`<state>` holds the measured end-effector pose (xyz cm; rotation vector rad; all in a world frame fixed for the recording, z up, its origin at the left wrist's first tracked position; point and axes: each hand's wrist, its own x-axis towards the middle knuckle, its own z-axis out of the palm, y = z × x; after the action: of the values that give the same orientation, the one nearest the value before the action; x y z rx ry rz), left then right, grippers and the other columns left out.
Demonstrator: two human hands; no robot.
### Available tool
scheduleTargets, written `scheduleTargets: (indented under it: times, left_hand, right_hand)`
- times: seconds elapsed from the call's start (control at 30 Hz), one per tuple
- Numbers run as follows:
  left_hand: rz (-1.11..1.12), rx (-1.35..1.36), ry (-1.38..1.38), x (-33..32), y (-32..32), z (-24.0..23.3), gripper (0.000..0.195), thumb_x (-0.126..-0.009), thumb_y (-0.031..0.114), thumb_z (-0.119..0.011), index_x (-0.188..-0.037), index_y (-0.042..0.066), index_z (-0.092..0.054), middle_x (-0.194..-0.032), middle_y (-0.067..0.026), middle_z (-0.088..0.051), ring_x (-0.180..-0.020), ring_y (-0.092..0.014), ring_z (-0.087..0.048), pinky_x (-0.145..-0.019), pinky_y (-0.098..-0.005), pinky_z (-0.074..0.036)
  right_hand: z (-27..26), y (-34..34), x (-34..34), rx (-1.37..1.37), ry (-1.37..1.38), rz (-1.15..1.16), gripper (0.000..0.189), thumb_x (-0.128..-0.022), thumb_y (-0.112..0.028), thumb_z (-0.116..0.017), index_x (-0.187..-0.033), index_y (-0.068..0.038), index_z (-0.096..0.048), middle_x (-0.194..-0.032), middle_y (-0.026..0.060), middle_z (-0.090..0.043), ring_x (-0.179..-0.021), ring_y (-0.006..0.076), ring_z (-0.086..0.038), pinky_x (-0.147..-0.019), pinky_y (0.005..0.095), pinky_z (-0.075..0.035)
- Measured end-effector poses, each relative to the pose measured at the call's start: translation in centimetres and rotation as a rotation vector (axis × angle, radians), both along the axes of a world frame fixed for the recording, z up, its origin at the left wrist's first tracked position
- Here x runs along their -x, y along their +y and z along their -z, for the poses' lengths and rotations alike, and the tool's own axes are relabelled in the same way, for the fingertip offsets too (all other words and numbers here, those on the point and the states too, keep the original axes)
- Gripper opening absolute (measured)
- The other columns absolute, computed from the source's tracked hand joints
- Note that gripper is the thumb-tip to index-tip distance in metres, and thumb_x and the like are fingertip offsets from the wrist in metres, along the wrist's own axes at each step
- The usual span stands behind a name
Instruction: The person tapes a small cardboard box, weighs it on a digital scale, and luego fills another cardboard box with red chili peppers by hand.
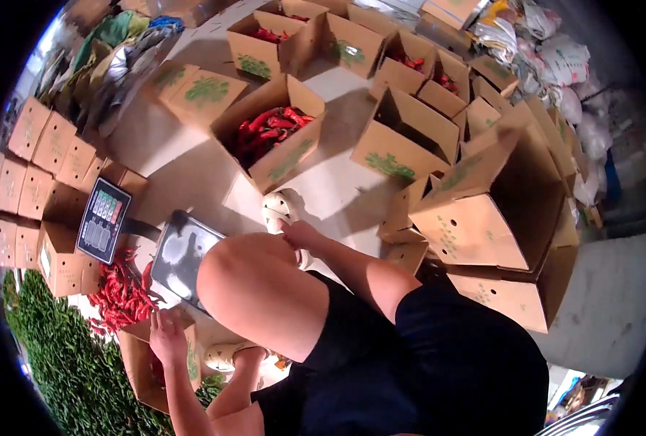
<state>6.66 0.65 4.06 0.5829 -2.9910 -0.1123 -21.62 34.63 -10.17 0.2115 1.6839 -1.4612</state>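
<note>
My left hand (167, 338) is over the rim of an open cardboard box (136, 362), back of the hand up; whether its fingers grip the rim cannot be seen. Some red shows inside that box. Just beyond it lies a heap of red chili peppers (121, 297). My right hand (301, 238) hangs beside my bent knee, above a light-coloured clog (275, 210), its fingers partly hidden. Between my hands is a platform scale with a metal pan (184, 256) and a keypad display (103, 220). Ahead stands an open carton (290, 163) holding red peppers (271, 131).
A large heap of green peppers (67, 354) covers the lower left. Closed boxes (34, 185) are stacked at the left. Empty open cartons (470, 223) crowd the right. More cartons of peppers (407, 60) stand farther off, near piled sacks (562, 60).
</note>
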Motion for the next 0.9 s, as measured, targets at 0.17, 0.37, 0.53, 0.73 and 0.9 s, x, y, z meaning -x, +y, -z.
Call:
scheduleTargets:
  times: [0.17, 0.37, 0.53, 0.73, 0.9]
  left_hand:
    - [0.028, -0.072, 0.000, 2.8, 2.0, -0.9, 0.027, -0.099, 0.031, -0.061, -0.105, 0.004, -0.061, -0.107, -0.0173, -0.064, -0.095, -0.041, -0.065, -0.074, -0.0513, -0.053]
    - [0.098, -0.225, 0.130, 6.9, 3.0, -5.3, 0.023, -0.101, 0.024, -0.058, -0.098, 0.002, -0.062, -0.101, -0.0154, -0.065, -0.096, -0.036, -0.063, -0.082, -0.0463, -0.052]
    - [0.182, -0.220, 0.498, 15.8, 6.3, -14.9, 0.016, -0.099, 0.015, -0.061, -0.106, 0.001, -0.065, -0.096, -0.0084, -0.064, -0.086, -0.023, -0.061, -0.079, -0.0364, -0.052]
    - [0.894, -0.379, 0.277, 25.4, 30.6, -22.8, 0.051, -0.083, 0.001, -0.069, -0.132, 0.012, -0.058, -0.127, -0.0114, -0.065, -0.108, -0.029, -0.067, -0.086, -0.0380, -0.058]
    - [1.328, -0.346, 0.170, 26.0, 47.1, -21.5, 0.050, -0.085, 0.014, -0.065, -0.133, 0.010, -0.055, -0.131, -0.0117, -0.061, -0.085, -0.030, -0.072, -0.074, -0.0399, -0.060]
  right_hand:
    - [1.4, 1.9, -0.5, -0.045, -0.093, 0.043, 0.068, -0.099, -0.065, -0.052, -0.084, -0.001, -0.069, -0.075, 0.0079, -0.064, -0.065, 0.0192, -0.060, -0.062, 0.0360, -0.051]
    - [7.2, 2.9, -0.9, 0.168, -0.183, 0.126, 0.073, -0.097, -0.070, -0.051, -0.084, 0.001, -0.066, -0.071, 0.0079, -0.060, -0.058, 0.0197, -0.056, -0.051, 0.0384, -0.046]
    - [4.8, 0.5, -1.7, 0.112, -0.149, 0.213, 0.071, -0.100, -0.066, -0.049, -0.086, 0.001, -0.069, -0.068, 0.0053, -0.058, -0.053, 0.0171, -0.050, -0.050, 0.0359, -0.042]
    - [0.1, 2.0, -1.5, 0.159, -0.185, 0.131, 0.061, -0.102, -0.062, -0.049, -0.085, -0.008, -0.071, -0.065, 0.0058, -0.056, -0.047, 0.0180, -0.045, -0.044, 0.0351, -0.036]
    - [0.7, 3.4, -0.5, 0.164, -0.186, 0.097, 0.059, -0.101, -0.063, -0.050, -0.091, -0.009, -0.070, -0.070, 0.0049, -0.059, -0.051, 0.0167, -0.048, -0.045, 0.0341, -0.036]
